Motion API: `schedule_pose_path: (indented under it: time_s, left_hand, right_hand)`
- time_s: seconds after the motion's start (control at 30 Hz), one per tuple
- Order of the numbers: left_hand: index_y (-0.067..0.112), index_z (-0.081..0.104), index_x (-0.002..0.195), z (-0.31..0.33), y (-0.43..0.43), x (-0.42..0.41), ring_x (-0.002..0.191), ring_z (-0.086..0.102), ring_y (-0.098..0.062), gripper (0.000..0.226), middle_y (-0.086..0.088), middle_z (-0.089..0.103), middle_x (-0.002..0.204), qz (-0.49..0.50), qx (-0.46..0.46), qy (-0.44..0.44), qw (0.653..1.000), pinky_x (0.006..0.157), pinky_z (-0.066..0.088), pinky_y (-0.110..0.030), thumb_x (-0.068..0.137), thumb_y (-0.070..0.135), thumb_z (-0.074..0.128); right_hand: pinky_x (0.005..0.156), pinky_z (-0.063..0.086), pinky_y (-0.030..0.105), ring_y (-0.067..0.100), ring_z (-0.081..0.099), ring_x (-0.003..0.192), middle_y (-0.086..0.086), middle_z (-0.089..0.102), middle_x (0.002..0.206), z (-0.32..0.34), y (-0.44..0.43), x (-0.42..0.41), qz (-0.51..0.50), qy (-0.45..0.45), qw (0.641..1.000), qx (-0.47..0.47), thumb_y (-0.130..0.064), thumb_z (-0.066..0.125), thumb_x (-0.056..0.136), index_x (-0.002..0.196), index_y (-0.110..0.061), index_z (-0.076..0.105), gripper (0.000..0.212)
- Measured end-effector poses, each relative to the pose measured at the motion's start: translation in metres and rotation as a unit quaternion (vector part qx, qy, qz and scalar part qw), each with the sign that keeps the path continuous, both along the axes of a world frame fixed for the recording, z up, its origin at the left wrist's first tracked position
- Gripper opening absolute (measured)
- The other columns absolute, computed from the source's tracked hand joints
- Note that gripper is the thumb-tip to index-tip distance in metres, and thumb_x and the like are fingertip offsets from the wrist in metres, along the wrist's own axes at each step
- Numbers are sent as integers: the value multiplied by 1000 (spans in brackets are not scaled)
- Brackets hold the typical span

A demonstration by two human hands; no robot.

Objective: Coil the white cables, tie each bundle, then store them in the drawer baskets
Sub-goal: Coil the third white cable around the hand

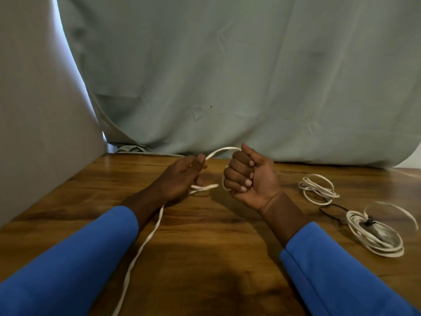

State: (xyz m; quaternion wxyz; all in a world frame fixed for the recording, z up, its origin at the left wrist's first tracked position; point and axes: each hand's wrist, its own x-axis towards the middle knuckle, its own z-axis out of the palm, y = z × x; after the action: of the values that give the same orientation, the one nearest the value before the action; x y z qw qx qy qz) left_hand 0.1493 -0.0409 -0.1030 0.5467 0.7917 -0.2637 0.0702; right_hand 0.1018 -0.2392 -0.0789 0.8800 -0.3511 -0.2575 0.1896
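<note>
The white cable [147,241] being worked runs up across the wooden tabletop [216,258] beside the left forearm into the left hand [180,176], whose fingertips pinch it. It then arcs across the gap to the right hand [252,176], a fist closed round a few loops of it, so the two hands sit apart. Three white cables show in all: this one, plus two coiled bundles lying right of the right hand and clear of it, a thinner far bundle [319,189] and a thicker near bundle [373,241], with one thin black tie [332,208] loose between them.
</note>
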Motion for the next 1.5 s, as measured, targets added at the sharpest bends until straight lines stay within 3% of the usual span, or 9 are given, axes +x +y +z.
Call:
schedule_pose_path:
  time_s: [0.23, 0.33, 0.5, 0.67, 0.8, 0.93, 1.13, 1.3, 1.5]
  left_hand:
    - [16, 64, 104, -4, -36, -15, 41, 49, -12, 2, -7, 64, 62, -1, -145, 10, 989, 45, 38, -23, 102, 17, 63]
    - [17, 68, 94, -10, -52, -25, 39, 55, -19, 8, -15, 73, 78, -19, -130, 90, 987, 45, 43, -26, 100, 13, 65]
    - [12, 74, 105, -3, -60, -34, 39, 51, -12, 20, -11, 73, 82, -95, -137, 240, 956, 34, 32, -17, 99, 1, 59]
    - [13, 71, 92, 8, -49, -35, 36, 39, -5, 25, -6, 66, 70, -148, -111, 332, 925, 32, 24, -14, 105, 11, 49]
    - [9, 62, 80, 19, -35, -34, 33, 40, -3, 36, -8, 65, 64, -224, -123, 439, 862, 30, 29, -13, 101, 35, 49]
    - [12, 66, 59, 29, -27, -32, 36, 42, -7, 58, -11, 60, 69, -284, -137, 451, 835, 33, 33, -13, 79, 64, 52]
    - [4, 67, 72, 34, -21, -28, 34, 42, -10, 103, -17, 61, 67, -251, -88, 418, 868, 35, 31, -12, 77, 94, 16]
    - [0, 70, 100, 34, -3, -13, 38, 43, -11, 110, -20, 67, 77, -224, -128, 401, 879, 34, 29, -13, 82, 92, 13]
    - [-8, 70, 110, 29, 21, -7, 49, 49, -11, 41, -15, 65, 81, -228, -226, 408, 855, 37, 29, -17, 79, 12, 53]
  right_hand:
    - [42, 41, 19, 14, 48, 42, -1, 46, 48, 3, 2, -1, -218, 74, 971, 70, -36, 39, 107, 52, -17, 51, 59]
    - [57, 62, 29, 25, 73, 62, 10, 71, 70, 5, 7, -1, -256, 96, 958, 89, -36, 47, 106, 63, -10, 63, 53]
    - [93, 57, 37, 32, 75, 96, 24, 74, 105, 5, 8, 4, -340, -10, 939, -48, -36, 34, 110, 100, 4, 62, 50]
    - [80, 60, 44, 35, 75, 87, 19, 77, 91, -9, 13, -4, -493, -179, 787, -324, -35, 45, 109, 92, 1, 73, 49]
    - [59, 44, 36, 17, 61, 61, 1, 63, 65, -17, 5, 2, -535, -341, 575, -516, -39, 44, 107, 72, -15, 62, 47]
    - [58, 39, 34, 19, 56, 61, -1, 58, 64, -13, 4, 0, -529, -361, 504, -580, -48, 35, 105, 69, -20, 54, 50]
    - [62, 35, 33, 29, 63, 79, 12, 70, 84, -9, 14, -5, -497, -363, 423, -665, -39, 39, 108, 78, -15, 63, 45]
    - [66, 36, 33, 24, 57, 74, 6, 61, 76, -12, 8, -1, -506, -303, 441, -676, -40, 40, 108, 76, -11, 63, 49]
    - [37, 21, 18, 9, 28, 32, -2, 36, 42, -6, 26, -12, -337, -25, 837, -431, -44, 41, 106, 68, -8, 55, 55]
